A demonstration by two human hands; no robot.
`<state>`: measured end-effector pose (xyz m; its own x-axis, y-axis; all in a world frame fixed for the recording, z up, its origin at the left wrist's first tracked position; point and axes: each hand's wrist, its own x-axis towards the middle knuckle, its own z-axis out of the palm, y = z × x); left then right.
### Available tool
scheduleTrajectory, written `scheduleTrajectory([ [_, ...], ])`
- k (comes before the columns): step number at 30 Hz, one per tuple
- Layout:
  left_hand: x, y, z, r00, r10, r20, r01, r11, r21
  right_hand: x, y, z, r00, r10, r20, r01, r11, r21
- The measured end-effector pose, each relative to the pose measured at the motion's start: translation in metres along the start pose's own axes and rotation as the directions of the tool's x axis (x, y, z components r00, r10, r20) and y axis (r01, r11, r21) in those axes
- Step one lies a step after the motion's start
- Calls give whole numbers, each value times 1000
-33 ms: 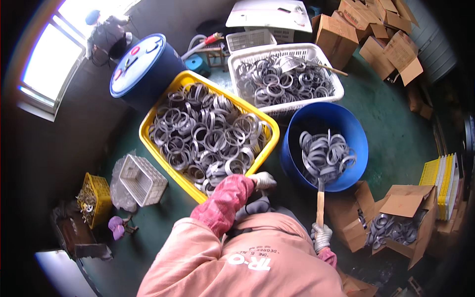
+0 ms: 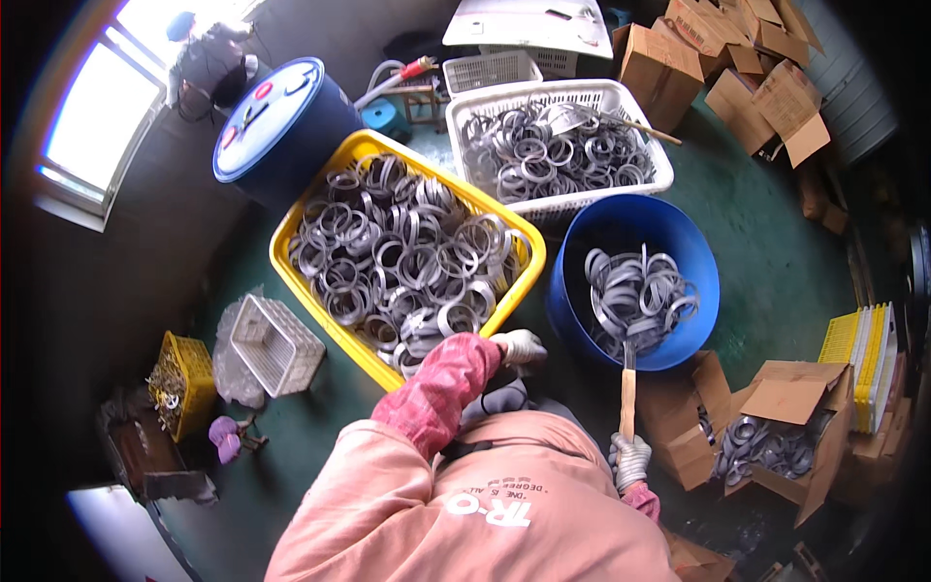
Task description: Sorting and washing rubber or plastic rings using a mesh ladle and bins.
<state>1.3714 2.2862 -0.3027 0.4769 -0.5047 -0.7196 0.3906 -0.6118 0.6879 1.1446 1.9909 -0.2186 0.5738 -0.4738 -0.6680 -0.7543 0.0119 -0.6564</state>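
My right hand (image 2: 630,461), in a pale knitted glove, is closed round the wooden handle of a shovel (image 2: 627,403). The shovel's metal end reaches into a blue round tub (image 2: 708,262), among a heap of grey metal rings (image 2: 635,291) that hides its blade. Also gloved, my left hand (image 2: 521,347) sits just beside the near right corner of a yellow basket (image 2: 325,335). Its fingers look curled, and what is in them, if anything, is hidden. Many more grey rings (image 2: 388,252) fill that yellow basket.
A white basket (image 2: 659,175) of rings stands behind the tub. Left are a lidded blue drum (image 2: 281,116), an empty white crate (image 2: 281,349) and a purple stool (image 2: 226,438). Cardboard boxes (image 2: 795,393) lie right. Another person (image 2: 213,63) is by the window.
The view has shifted very slightly, moving the surroundings a little up the picture. Both hands, the shovel and the rings otherwise look the same.
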Motion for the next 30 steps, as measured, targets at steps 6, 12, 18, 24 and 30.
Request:
scheduleTrajectory([
  [6,7,78,62,958,156,241,-148,988,-53,-56,-37,-34,992,-119,29,121,987,-105],
  [12,-18,124,133,841,531,101,-347,674,-652,-82,-75,-42,938,-319,137,335,935,-117],
  [18,-25,115,100,901,432,-47,-184,283,-941,-78,-113,3,862,-444,246,502,815,-289],
  [24,-67,89,36,921,339,-191,-258,164,-952,-63,-148,63,643,-658,393,727,362,-583],
  [30,-63,56,-19,891,354,-284,-283,-55,-958,-62,-178,134,567,-697,439,684,102,-722],
])
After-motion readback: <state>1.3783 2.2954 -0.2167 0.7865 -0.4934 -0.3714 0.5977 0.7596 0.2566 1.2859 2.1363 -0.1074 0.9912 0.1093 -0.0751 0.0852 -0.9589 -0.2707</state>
